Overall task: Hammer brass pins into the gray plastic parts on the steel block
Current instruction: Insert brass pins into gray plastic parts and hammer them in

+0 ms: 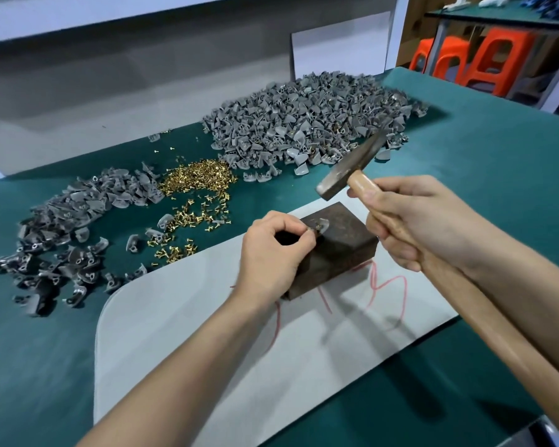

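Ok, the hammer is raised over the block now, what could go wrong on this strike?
1. The left hand pinches the gray part on the steel block, its fingertips just below the raised hammer; a stray blow could hit them.
2. The right hand grips the handle close to the head; an off-centre hit might bend the small brass pin or flick the part off the block.

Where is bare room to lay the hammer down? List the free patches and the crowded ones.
Free: the gray mat nearer than the steel block, between the forearms; the green table cover right of the large pile of gray parts; the cover's near-left corner. Crowded: far left, where the smaller parts pile and brass pins lie scattered.
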`<state>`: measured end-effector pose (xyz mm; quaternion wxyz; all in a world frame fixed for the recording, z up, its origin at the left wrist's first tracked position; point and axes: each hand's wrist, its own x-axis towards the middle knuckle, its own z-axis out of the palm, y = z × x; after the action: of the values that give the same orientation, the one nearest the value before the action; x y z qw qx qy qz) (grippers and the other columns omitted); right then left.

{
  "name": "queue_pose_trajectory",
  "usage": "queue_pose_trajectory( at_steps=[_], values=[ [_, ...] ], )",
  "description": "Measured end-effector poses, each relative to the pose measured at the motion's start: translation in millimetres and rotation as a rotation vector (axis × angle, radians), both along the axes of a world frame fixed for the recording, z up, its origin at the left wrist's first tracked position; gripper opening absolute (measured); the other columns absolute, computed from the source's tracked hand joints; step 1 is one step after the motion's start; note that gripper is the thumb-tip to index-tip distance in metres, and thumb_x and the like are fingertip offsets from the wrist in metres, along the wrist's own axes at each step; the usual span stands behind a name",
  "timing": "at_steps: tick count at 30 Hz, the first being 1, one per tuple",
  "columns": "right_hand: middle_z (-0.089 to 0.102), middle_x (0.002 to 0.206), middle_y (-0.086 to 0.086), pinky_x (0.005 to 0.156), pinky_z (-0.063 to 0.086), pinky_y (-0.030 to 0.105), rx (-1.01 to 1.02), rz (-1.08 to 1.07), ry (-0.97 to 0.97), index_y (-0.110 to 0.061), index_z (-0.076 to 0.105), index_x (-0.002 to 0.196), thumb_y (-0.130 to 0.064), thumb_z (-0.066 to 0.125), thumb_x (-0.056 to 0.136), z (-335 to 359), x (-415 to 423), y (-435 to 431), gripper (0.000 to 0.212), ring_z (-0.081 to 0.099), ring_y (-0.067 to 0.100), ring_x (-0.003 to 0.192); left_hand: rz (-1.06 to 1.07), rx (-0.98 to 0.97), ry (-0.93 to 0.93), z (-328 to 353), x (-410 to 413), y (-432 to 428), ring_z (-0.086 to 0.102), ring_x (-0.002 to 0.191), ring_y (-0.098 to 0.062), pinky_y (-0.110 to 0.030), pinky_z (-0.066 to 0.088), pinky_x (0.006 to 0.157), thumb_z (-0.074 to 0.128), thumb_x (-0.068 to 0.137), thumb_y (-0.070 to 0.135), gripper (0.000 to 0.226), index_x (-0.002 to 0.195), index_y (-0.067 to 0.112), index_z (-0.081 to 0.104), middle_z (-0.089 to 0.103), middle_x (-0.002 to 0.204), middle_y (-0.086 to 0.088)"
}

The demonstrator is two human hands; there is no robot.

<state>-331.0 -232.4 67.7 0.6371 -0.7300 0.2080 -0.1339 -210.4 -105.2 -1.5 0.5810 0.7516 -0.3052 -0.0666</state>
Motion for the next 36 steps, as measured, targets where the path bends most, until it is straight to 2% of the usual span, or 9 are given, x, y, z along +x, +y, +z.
queue_pose_trajectory(
  at_steps=[6,13,18,21,24,27,30,33,36],
  values=[
    [0.041,0.055,0.007,0.033,0.029,0.017,0.002,0.048,0.031,-0.005,0.052,0.079,-0.020,0.047,0.098,-2,-1,0,0.025,0.028,0.014,0.027,0.004,0.001,0.003,-1,2,0,0.061,0.088,-0.023,-0.038,0.047,0.088,0.073,0.075,0.003,0.033,0.058,0.030,0.063,0.063,0.075,0.013],
    [0.043,0.055,0.007,0.033,0.030,0.018,-0.018,0.094,0.027,-0.008,0.050,0.073,-0.019,0.048,0.097,-3,-5,0,0.027,0.029,0.015,0.027,0.004,0.015,-0.005,-5,4,0,0.060,0.088,-0.019,-0.036,0.046,0.087,0.072,0.075,0.005,0.032,0.058,0.030,0.063,0.063,0.075,0.013],
    [0.046,0.056,0.010,0.033,0.029,0.015,0.222,-0.092,-0.066,-0.012,0.045,0.101,-0.014,0.044,0.098,-16,11,-20,0.004,0.031,0.013,0.027,-0.072,0.143,-0.042,8,2,6,0.060,0.088,-0.010,-0.030,0.045,0.085,0.072,0.079,0.012,0.023,0.063,0.026,0.063,0.064,0.083,0.010],
    [0.044,0.057,0.011,0.030,0.029,0.015,0.243,-0.284,-0.044,-0.014,0.033,0.106,-0.019,0.042,0.100,-43,19,-32,0.012,0.034,0.013,0.026,-0.177,0.364,-0.121,27,3,17,0.060,0.091,-0.006,-0.028,0.044,0.089,0.071,0.079,0.018,0.019,0.064,0.027,0.064,0.064,0.089,0.011],
    [0.050,0.049,0.009,0.030,0.032,0.018,0.258,-0.331,-0.004,-0.012,0.035,0.107,-0.018,0.047,0.097,-65,17,-43,0.017,0.040,0.016,0.028,-0.275,0.462,-0.151,47,-2,21,0.058,0.088,0.001,-0.016,0.042,0.084,0.070,0.079,0.024,0.012,0.068,0.028,0.066,0.065,0.090,0.013],
    [0.066,0.069,0.011,0.052,0.049,0.034,-0.135,-0.343,0.099,-0.014,0.043,0.107,-0.024,0.055,0.093,-80,21,-46,0.021,0.057,0.023,0.055,-0.289,0.318,-0.068,73,4,-8,0.063,0.076,-0.001,-0.017,0.050,0.072,0.071,0.081,0.024,0.009,0.073,0.024,0.069,0.070,0.079,0.010],
    [0.066,0.081,-0.001,0.064,0.040,0.031,-0.429,-0.357,0.098,-0.018,0.054,0.104,-0.031,0.056,0.093,-86,22,-40,0.018,0.059,0.021,0.075,-0.098,0.242,-0.170,89,42,-58,0.064,0.076,-0.002,-0.021,0.052,0.076,0.068,0.087,0.029,0.012,0.096,0.023,0.071,0.073,0.090,0.008],
    [0.057,0.096,0.001,0.079,0.034,0.028,-0.693,-0.396,0.088,-0.013,0.061,0.101,-0.024,0.056,0.092,-86,18,-37,0.015,0.051,0.022,0.093,0.052,0.672,-0.362,79,105,-66,0.060,0.111,-0.022,-0.038,0.044,0.102,0.059,0.091,0.043,0.055,0.139,0.020,0.046,0.059,0.131,-0.005],
    [0.049,0.109,0.009,0.096,0.027,0.031,-0.805,-0.378,0.139,-0.010,0.064,0.100,-0.028,0.055,0.093,-85,18,-44,0.021,0.039,0.027,0.106,0.257,1.001,-0.279,46,167,-19,0.040,0.133,-0.037,-0.058,0.028,0.111,0.052,0.095,0.040,0.060,0.147,0.022,0.029,0.040,0.147,-0.018]
  ],
)
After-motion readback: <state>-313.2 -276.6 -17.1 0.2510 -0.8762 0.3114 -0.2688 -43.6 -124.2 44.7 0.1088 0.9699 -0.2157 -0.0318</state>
